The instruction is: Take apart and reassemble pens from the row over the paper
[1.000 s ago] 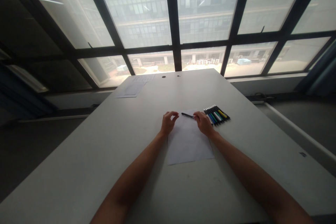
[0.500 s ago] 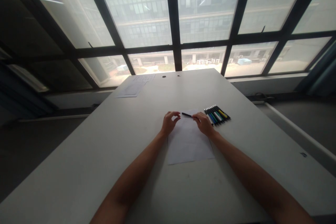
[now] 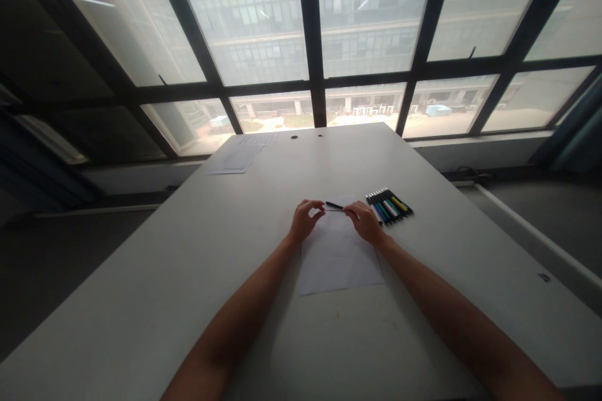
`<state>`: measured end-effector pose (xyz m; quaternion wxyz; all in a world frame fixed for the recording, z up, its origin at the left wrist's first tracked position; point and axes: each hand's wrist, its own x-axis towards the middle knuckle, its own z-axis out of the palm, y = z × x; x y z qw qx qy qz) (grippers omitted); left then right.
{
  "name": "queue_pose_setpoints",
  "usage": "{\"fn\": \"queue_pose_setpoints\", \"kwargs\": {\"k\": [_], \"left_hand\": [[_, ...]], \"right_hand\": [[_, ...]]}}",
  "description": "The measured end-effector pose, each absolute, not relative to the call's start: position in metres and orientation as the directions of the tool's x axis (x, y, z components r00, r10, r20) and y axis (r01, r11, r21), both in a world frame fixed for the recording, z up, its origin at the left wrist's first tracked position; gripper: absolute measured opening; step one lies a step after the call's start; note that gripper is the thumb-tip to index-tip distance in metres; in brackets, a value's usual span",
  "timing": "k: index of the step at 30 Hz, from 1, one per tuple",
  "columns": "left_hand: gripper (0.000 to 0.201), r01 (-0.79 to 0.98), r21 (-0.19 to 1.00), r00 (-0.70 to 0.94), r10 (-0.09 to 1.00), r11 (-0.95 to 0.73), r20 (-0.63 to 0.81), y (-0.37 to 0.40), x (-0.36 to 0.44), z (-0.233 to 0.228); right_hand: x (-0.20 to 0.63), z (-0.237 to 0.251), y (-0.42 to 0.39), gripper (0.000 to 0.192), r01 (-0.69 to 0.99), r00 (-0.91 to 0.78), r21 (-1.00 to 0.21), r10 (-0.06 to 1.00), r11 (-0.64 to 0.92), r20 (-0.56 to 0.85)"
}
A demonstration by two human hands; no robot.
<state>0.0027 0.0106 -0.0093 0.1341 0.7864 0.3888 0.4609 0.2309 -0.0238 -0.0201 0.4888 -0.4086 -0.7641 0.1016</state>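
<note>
Above the upper part of a white paper sheet [image 3: 339, 257], my right hand [image 3: 364, 222] pinches a black pen [image 3: 334, 205], which points to the left. A thin dark line [image 3: 335, 210] runs just below the pen, between the fingertips of both hands; whether it is a slim stick or an edge I cannot tell. My left hand [image 3: 305, 220] is curled beside the sheet's upper left, thumb and forefinger closed near the left end of that line. What sits between those fingertips is too small to make out. A row of markers [image 3: 389, 207] lies right of my right hand.
The white table [image 3: 235, 250] stretches to the windows. Printed papers [image 3: 235, 158] lie at its far left, and two small round spots [image 3: 294, 137] are near the far edge. A small dark mark [image 3: 544, 277] is at the right edge.
My left hand has shifted slightly right, its fingertips now meeting the left end of the thin dark line. My right hand and the pen have hardly moved.
</note>
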Motion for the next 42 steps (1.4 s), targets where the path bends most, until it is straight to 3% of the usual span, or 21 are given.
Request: {"fn": "queue_pose_setpoints", "kwargs": {"k": [15, 34, 38, 42], "left_hand": [[0.023, 0.469, 0.585, 0.289, 0.741, -0.661, 0.606, 0.009, 0.003, -0.009], [0.024, 0.412, 0.570, 0.442, 0.703, -0.711, 0.558, 0.005, 0.004, -0.008], [0.031, 0.385, 0.637, 0.363, 0.744, -0.668, 0.560, 0.003, 0.003, 0.000], [0.040, 0.437, 0.739, 0.189, 0.855, -0.513, 0.482, 0.012, -0.003, 0.013]], "right_hand": [[0.230, -0.022, -0.023, 0.015, 0.530, -0.202, -0.543, 0.719, 0.651, 0.665], [0.227, -0.019, -0.026, 0.009, 0.590, -0.328, -0.469, 0.726, 0.657, 0.604], [0.228, -0.019, -0.027, 0.009, 0.594, -0.299, -0.487, 0.737, 0.641, 0.606], [0.230, -0.020, -0.026, 0.010, 0.600, -0.276, -0.495, 0.743, 0.629, 0.610]]}}
